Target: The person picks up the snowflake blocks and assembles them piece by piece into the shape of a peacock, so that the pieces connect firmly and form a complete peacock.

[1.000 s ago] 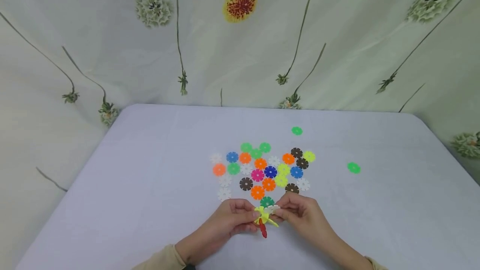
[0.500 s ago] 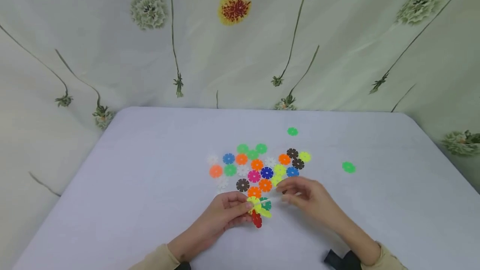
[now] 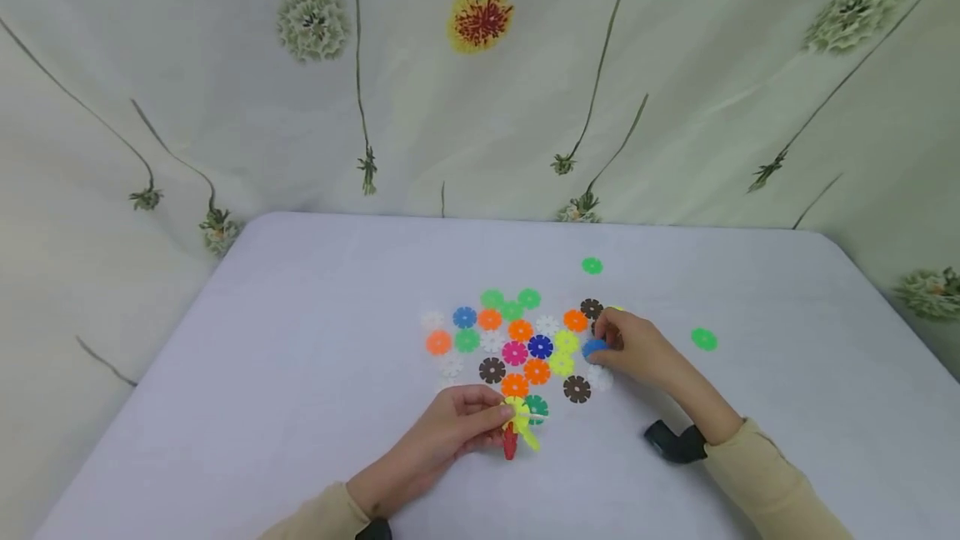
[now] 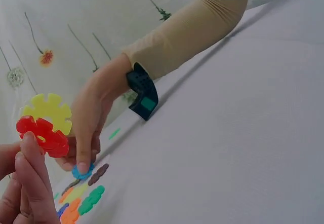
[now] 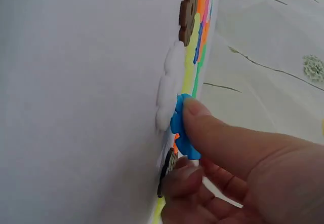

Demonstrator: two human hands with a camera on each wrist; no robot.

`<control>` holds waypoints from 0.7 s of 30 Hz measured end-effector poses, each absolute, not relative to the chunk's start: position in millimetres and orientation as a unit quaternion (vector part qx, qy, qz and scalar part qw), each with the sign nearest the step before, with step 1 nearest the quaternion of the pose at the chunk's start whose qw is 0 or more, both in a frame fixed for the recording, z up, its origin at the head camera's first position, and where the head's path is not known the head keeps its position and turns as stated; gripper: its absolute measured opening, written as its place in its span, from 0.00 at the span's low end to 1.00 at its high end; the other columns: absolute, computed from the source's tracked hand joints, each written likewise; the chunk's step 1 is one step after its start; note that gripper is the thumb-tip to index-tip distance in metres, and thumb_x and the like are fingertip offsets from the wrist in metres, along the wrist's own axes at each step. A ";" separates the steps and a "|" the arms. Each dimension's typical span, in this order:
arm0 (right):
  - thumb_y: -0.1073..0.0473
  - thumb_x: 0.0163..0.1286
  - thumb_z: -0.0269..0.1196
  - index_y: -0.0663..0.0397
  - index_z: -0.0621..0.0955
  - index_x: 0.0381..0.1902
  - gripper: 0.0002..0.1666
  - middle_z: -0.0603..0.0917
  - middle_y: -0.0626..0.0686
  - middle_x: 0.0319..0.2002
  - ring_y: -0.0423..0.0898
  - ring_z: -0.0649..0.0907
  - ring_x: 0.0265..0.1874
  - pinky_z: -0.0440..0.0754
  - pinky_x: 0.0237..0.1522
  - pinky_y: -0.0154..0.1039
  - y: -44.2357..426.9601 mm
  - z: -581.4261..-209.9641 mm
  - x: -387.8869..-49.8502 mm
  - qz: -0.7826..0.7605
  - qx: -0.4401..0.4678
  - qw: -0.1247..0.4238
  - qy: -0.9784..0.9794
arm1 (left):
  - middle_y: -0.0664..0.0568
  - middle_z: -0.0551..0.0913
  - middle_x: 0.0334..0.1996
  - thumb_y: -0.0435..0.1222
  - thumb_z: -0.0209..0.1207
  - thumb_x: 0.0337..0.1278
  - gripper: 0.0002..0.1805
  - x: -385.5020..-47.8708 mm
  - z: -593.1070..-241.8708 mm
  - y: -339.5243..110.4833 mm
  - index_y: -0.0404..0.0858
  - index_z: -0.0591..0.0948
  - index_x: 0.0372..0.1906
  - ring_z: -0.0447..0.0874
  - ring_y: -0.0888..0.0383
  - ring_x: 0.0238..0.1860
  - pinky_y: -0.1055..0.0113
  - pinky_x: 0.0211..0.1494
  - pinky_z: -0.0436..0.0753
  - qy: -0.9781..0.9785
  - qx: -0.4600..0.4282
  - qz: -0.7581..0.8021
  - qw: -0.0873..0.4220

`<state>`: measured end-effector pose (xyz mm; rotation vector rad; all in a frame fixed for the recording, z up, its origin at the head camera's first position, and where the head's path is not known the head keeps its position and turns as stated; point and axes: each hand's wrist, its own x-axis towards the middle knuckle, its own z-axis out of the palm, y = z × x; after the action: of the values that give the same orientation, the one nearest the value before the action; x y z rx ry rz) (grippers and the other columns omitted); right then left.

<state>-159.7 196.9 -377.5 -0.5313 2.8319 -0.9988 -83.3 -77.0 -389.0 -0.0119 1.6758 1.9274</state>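
Note:
My left hand (image 3: 457, 427) pinches a small cluster of slotted plastic flower discs joined edge to edge. A yellow disc (image 3: 516, 408), a red disc (image 4: 43, 138) and a thin white one seen edge-on make up part of it, with another yellow disc sticking out below. At the right side of the loose discs, my right hand (image 3: 637, 350) pinches a blue disc (image 5: 183, 130) between thumb and fingers, close to the tabletop. In the right wrist view a white disc (image 5: 171, 84) lies right beside the blue one.
Loose discs in several colours cover the middle of the white table (image 3: 337, 315), among them a brown disc (image 3: 577, 389) and a green disc (image 3: 537, 409). Two green discs lie apart, one at the back and one (image 3: 704, 339) at the right. A flowered cloth (image 3: 420, 90) hangs behind.
My right hand has let go of the white disc on the cluster and moved right and away to the blue disc. The left hand keeps its hold, with the cluster slightly turned.

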 end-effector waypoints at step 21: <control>0.76 0.60 0.61 0.71 0.79 0.33 0.03 0.83 0.61 0.29 0.52 0.85 0.29 0.82 0.32 0.45 152.7 -380.0 -89.2 -0.648 -0.304 0.148 0.683 | 0.50 0.80 0.24 0.35 0.61 0.59 0.11 -78.9 -393.1 -70.9 0.28 0.80 0.38 0.76 0.61 0.22 0.70 0.34 0.81 0.657 0.034 0.677 0.331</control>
<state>-89.2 152.7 -380.0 -0.8748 1.9627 -1.8627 -78.9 -70.9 -393.1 0.0901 1.7177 1.7690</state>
